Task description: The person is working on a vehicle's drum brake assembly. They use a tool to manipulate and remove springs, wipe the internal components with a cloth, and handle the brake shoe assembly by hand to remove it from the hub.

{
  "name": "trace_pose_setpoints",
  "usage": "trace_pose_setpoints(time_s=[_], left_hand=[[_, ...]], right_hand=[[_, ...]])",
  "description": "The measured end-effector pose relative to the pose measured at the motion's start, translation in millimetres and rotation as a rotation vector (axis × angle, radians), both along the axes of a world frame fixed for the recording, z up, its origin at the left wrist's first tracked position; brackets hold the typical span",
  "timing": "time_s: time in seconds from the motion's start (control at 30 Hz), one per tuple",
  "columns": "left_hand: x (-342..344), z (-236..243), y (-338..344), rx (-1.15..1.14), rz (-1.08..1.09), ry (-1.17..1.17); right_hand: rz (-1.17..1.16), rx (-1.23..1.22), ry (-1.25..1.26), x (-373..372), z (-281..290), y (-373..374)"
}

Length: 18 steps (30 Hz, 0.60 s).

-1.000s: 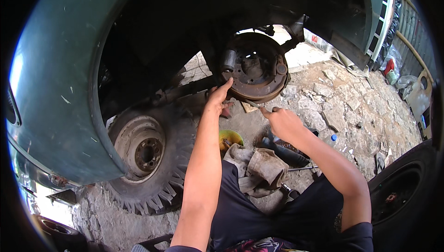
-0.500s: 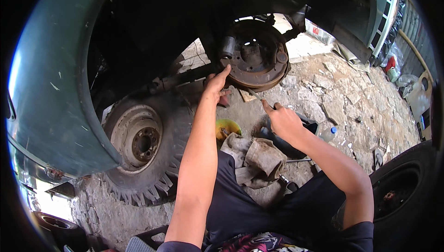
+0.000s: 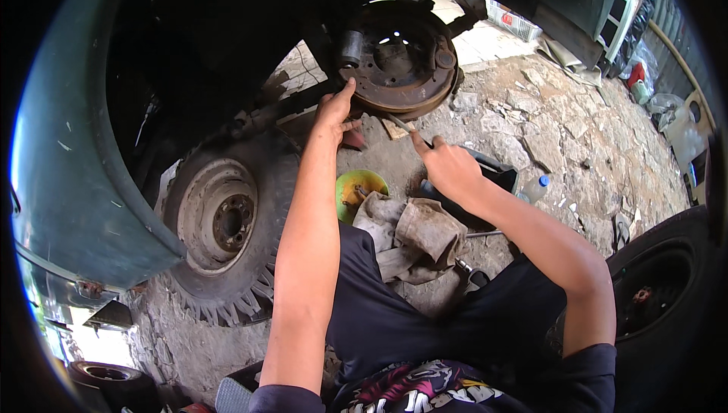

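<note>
Brake: round, rusty-brown metal brake assembly (image 3: 396, 97) sat ahead of me, right of the curved green metal fender (image 3: 64, 147).
Right hand: my right hand (image 3: 449, 170) was wrapped round a slim grey metal tool (image 3: 400, 122), index finger along it, tip at the brake's lower edge.
Left hand: my left hand (image 3: 332, 115) had its thumb at the lower-left rim; couldn't tell if it gripped.
Technique: steady brace, shallow tool angle, short controlled pushes seemed best.
Hidden: tip contact, palmed handle, some left fingers.
</note>
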<state>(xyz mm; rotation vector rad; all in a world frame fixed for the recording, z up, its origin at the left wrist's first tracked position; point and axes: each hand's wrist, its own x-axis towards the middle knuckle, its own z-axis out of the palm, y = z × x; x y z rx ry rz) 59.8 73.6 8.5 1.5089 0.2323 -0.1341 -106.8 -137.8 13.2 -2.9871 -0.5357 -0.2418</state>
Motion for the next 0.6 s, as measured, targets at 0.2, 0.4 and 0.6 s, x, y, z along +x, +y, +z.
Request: trace_pose_setpoints(time_s=[0.2,0.4,0.6], left_hand=[[-4,8,-12,-0.062,0.004,0.018],[-5,8,1,-0.016,-0.053,0.003],[-5,10,-3,-0.070,-0.121,0.019]], right_hand=[[0.068,-0.020,-0.042,24,-7,8],[-0.052,-0.089,0.025,-8,1,5],[0.021,-0.051,-0.082,5,-20,9]])
